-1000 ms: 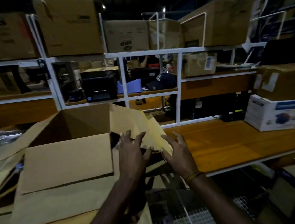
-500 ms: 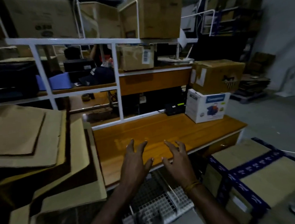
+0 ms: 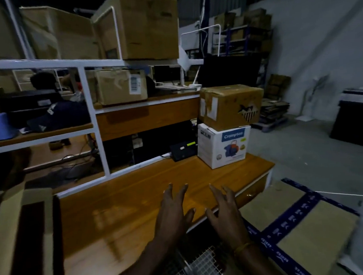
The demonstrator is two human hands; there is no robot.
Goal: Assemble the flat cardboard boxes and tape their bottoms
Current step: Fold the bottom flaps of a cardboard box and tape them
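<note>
Both empty hands hover right of the flat cardboard.

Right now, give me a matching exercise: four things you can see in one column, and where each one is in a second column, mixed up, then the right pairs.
Things
1. white printed box
2. brown box with white labels
3. box sealed with blue tape
4. flat cardboard

Places
A. far left, at the bench's end
B. on the wooden bench
C. on the floor, lower right
D. on top of the white box

Pairs: 1-B, 2-D, 3-C, 4-A
</note>
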